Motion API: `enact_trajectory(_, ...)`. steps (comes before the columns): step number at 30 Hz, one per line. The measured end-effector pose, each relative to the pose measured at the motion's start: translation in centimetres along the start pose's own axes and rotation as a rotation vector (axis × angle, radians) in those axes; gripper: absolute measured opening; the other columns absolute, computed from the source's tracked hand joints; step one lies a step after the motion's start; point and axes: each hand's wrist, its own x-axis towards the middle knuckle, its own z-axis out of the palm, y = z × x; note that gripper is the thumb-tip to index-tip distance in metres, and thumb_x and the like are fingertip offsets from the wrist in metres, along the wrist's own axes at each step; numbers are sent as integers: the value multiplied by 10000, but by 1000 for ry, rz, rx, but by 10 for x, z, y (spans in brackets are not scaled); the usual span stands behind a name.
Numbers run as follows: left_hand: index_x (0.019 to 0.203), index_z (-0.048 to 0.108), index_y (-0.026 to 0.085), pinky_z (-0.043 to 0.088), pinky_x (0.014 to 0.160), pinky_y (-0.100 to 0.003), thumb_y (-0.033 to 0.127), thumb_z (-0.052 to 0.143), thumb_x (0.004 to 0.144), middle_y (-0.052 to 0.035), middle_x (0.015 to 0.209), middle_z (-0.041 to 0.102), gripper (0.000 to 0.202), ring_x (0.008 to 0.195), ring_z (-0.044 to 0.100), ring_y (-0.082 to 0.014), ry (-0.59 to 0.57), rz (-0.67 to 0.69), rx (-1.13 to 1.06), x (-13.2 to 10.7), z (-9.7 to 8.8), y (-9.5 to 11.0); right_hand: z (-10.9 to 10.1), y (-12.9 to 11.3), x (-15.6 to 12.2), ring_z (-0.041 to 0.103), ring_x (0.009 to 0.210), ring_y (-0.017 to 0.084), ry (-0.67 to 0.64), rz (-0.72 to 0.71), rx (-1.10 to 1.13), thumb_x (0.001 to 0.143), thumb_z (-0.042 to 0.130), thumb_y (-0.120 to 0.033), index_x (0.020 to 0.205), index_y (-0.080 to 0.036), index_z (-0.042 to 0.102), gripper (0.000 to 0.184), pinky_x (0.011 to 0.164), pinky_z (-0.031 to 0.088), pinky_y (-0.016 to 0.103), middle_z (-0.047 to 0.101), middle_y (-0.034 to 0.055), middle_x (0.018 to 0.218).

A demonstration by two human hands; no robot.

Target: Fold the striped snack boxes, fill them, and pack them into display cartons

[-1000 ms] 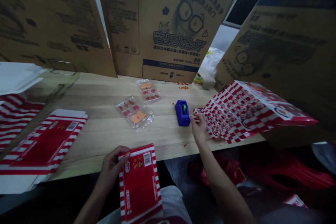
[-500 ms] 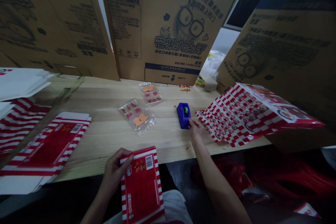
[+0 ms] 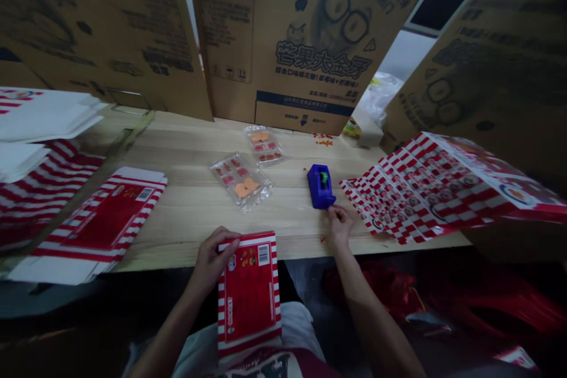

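Head camera, looking down at a pale wooden tabletop point(image 3: 186, 212) from where we sit. Our left hand point(image 3: 212, 257) is at the tabletop's near edge, its grip closed on the upper left corner of a red box with red-and-white striped borders point(image 3: 249, 292). The thumb lies across the printed front. The box stands over our lap, barcode face toward us, its top edge just reaching the near edge.

Our right hand point(image 3: 340, 225) rests on the tabletop near that same edge, right of centre. It touches or nearly touches the near end of a small blue tape dispenser point(image 3: 321, 186). The grip looks pressed together, fingertips drawn in. The dim light does not let us tell whether anything is pinched between them.

Two clear packets with orange and red pieces lie mid-tabletop, one point(image 3: 241, 180) nearer us, the other point(image 3: 264, 144) toward the far edge. A flattened striped carton point(image 3: 101, 218) lies by the left edge. A fan of red-checked printed sheets point(image 3: 425, 189) overhangs the right edge. Tall brown cardboard cartons point(image 3: 310, 41) stand along the far edge.
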Motion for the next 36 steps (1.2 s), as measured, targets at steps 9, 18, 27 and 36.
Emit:
enact_trajectory(9,793,679,163,399,700,-267,318,623,843,-32,805,580,173,764,546,-161,-85,14,-39,7,11,8,52,-137,-12,540,752,145,-1364,-333,-52,854,585,-360,706,-153,627,259,705,407,257,570,26,786)
enact_trajectory(18,776,673,155,406,727,-278,300,622,849,-36,798,597,170,771,566,-167,-135,97,-19,11,17,26,104,-199,-33,540,796,184,-1694,-1028,-757,825,664,-307,691,-137,656,217,666,355,260,582,56,772)
enact_trajectory(27,813,699,162,433,737,-294,282,646,844,-46,806,612,134,788,585,-171,-158,171,-70,1,14,40,108,-176,-22,469,586,101,-1953,-356,-392,683,744,-557,786,-130,615,458,543,315,212,555,-31,632)
enact_trajectory(36,843,706,192,467,769,-286,251,670,820,-43,877,645,73,852,611,-175,37,185,-94,-14,-15,47,131,-137,-40,361,414,48,-1897,204,-8,777,630,-509,733,-134,575,381,428,318,176,463,-70,535)
